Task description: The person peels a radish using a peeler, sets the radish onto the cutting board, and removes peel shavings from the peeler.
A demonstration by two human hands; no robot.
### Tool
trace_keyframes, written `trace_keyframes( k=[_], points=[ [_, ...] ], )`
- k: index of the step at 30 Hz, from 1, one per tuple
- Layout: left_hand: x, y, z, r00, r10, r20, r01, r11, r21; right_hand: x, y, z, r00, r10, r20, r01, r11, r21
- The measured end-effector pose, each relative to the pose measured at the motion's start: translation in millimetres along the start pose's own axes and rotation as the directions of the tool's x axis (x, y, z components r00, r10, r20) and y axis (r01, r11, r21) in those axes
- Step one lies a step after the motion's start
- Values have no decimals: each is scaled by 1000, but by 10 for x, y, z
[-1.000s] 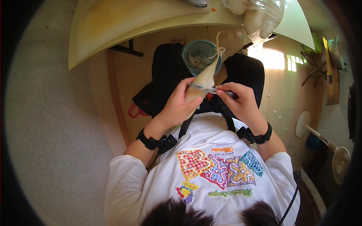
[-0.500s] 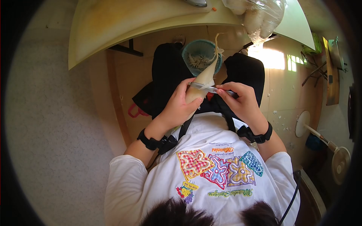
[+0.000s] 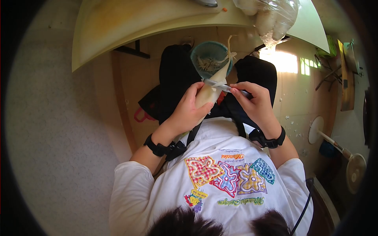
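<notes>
My left hand [image 3: 187,108] is wrapped around the thick end of a white radish [image 3: 207,96], whose thin root points away from me over a teal bin [image 3: 193,59]. Pale peelings [image 3: 206,63] lie inside that bin. Closed on a metal peeler [image 3: 227,88], my right hand [image 3: 254,100] keeps its blade across the radish's upper part. A strip of peel stands up at the blade. The peeler's far end reaches close to my left fingertips.
Ahead is a pale table [image 3: 157,23] with a clear plastic bag of white radishes [image 3: 271,21] on its edge. A small orange piece [image 3: 225,10] lies there too. To the right stands a fan [image 3: 354,173], with white scraps on the floor nearby.
The peeler and my right hand have shifted slightly away from me and to the right along the radish. My left hand keeps its hold, and the radish has tilted a little.
</notes>
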State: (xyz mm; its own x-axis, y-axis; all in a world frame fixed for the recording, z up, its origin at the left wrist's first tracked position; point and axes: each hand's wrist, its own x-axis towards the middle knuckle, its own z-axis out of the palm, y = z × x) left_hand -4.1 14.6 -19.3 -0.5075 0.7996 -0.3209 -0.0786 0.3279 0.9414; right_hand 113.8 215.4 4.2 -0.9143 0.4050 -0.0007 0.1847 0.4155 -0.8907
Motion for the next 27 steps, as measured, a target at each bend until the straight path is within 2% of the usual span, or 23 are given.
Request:
trace_keyframes(
  k=[3, 5, 9, 11, 14, 18, 24, 27],
  points=[
    [-3, 3, 9, 1000, -7, 2, 7, 1000, -15, 2, -6, -6, 1000, -27, -15, 27, 1000, 7],
    [-6, 10, 18, 999, -38, -10, 37, 995, -88, 0, -2, -8, 999, -31, -11, 31, 999, 12],
    [-6, -9, 7, 1000, -17, -21, 16, 998, -57, 26, -7, -35, 1000, -8, -2, 8, 1000, -28],
    [-32, -30, -7, 999, -23, 43, 24, 999, -28, 71, 129, -88, 993, 34, -112, -37, 999, -23],
    [-74, -48, -6, 999, 25, 37, -23, 999, -38, 119, 214, -189, 981, 101, -164, -91, 994, 66],
    [-51, 17, -16, 1000, 2, 22, -1, 998, -65, 112, 192, -196, 975, 163, -154, -135, 974, 181],
    [-20, 30, 1, 1000, -16, 20, 18, 989, -147, 59, -29, -150, 986, 157, 65, -162, 983, 86],
    [-21, 7, 16, 999, -29, 26, 33, 989, -147, 21, -75, -141, 975, 161, 155, -179, 977, 117]
  ],
)
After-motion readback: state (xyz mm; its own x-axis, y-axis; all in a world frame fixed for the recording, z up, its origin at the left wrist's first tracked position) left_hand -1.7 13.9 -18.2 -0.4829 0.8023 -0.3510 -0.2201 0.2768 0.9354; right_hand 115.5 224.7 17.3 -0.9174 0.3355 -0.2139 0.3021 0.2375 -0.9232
